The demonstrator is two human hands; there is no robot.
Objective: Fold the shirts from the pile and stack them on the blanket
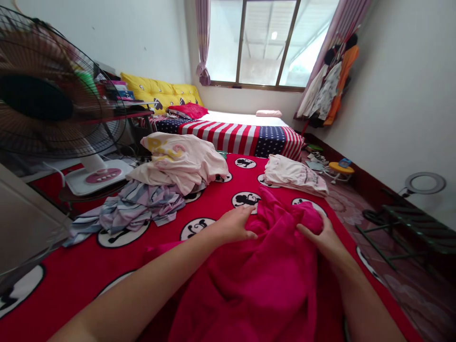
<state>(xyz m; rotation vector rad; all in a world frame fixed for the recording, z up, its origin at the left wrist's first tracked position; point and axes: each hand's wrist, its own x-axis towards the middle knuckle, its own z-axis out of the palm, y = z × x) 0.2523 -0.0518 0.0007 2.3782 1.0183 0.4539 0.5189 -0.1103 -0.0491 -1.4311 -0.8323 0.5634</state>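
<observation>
A bright pink garment [256,275] lies rumpled in front of me, its kind hidden by the folds. My left hand [237,227] is at the garment's left edge, thumb apart from the fingers, with nothing visible gripped. On the other side my right hand [326,235] has its thumb and fingers around a bunched part of the same cloth; some fingertips are out of sight behind it. Beneath is a red bedspread [213,209] with black-and-white round figures. Beyond the hands, at right, lies a folded pale garment [294,175].
At left a cream printed shirt [188,161] is heaped by a crumpled striped garment [142,204]. A standing fan [39,95] is close on the left. Another bed [231,133] is under the window. Right of the bed are a green folding stool [413,228] and a ring light [425,183].
</observation>
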